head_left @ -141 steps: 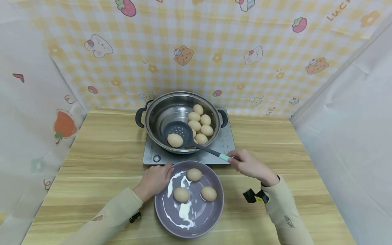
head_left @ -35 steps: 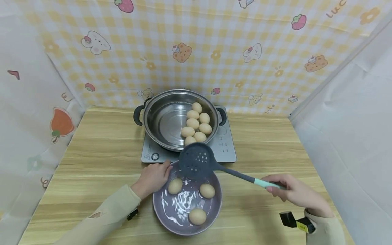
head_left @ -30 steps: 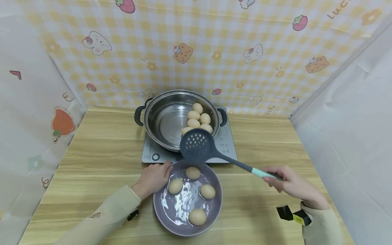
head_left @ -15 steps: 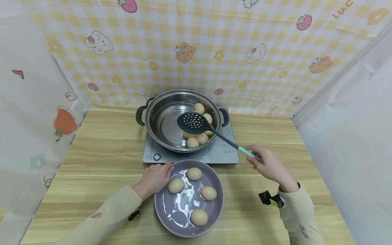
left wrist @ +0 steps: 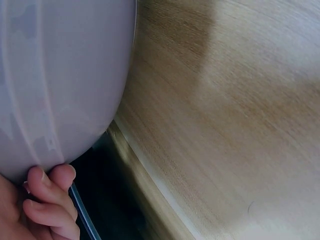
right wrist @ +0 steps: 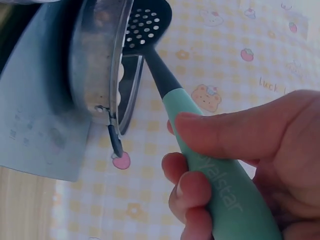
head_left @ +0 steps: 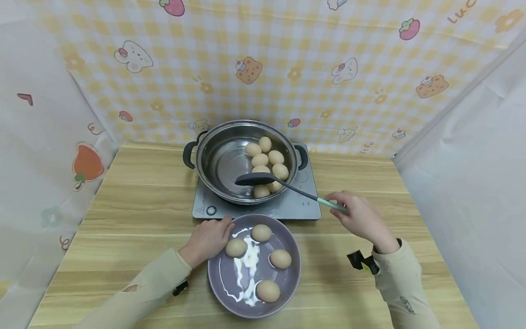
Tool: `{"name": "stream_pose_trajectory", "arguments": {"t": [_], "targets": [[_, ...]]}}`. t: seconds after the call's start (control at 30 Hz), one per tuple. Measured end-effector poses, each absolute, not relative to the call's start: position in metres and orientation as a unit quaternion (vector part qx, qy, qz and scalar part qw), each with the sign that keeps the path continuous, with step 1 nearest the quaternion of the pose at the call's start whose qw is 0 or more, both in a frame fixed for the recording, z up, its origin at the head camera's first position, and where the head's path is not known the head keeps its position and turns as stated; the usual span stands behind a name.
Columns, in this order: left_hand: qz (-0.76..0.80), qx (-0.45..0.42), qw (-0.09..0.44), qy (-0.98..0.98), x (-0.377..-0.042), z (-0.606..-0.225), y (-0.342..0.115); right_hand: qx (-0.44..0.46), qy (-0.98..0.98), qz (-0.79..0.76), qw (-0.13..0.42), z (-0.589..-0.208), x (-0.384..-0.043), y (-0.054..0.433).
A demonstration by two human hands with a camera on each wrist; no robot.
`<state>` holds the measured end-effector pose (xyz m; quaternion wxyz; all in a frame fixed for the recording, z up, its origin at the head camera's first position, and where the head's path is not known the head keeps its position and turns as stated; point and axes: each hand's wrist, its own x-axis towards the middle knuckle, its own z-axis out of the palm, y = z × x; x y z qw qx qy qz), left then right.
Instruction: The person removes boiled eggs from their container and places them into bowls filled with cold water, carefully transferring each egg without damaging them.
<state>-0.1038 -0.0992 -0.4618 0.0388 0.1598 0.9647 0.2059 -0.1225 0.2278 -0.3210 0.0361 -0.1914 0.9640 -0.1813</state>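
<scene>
Head view, lower centre: left hand (head_left: 207, 241) pinches the plate (head_left: 283, 285); right hand (head_left: 362, 219), fingers curled, grips the skimmer (head_left: 254, 179), best eased gently beneath eggs (head_left: 260, 160).

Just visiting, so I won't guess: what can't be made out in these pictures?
Head: some eggs, partly behind the skimmer head; hotplate markings, too small to read.
Left wrist: the dish interior, hidden by its outer wall.
Right wrist: start of the handle lettering, under the right hand.

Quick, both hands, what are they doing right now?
Left hand: closed on the rim of the purple plate.
Right hand: closed around the green handle of the slotted spoon.
</scene>
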Motion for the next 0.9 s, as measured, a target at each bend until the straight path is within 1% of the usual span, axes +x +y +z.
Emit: {"name": "stream_pose_trajectory", "arguments": {"t": [0.2,0.4,0.77,0.9], "targets": [[0.205,0.161,0.025,0.965,-0.104,-0.463,-0.099,-0.190,0.968,-0.154,0.051,-0.314,-0.122,0.227],[0.206,0.159,0.015,0.965,-0.104,-0.464,-0.099,-0.202,0.962,-0.170,0.070,-0.313,-0.122,0.225],[0.209,0.158,0.034,0.965,-0.104,-0.463,-0.099,-0.225,0.940,-0.222,0.127,-0.325,-0.128,0.214],[0.209,0.159,0.028,0.965,-0.104,-0.463,-0.099,-0.222,0.936,-0.235,0.139,-0.328,-0.129,0.206]]}}
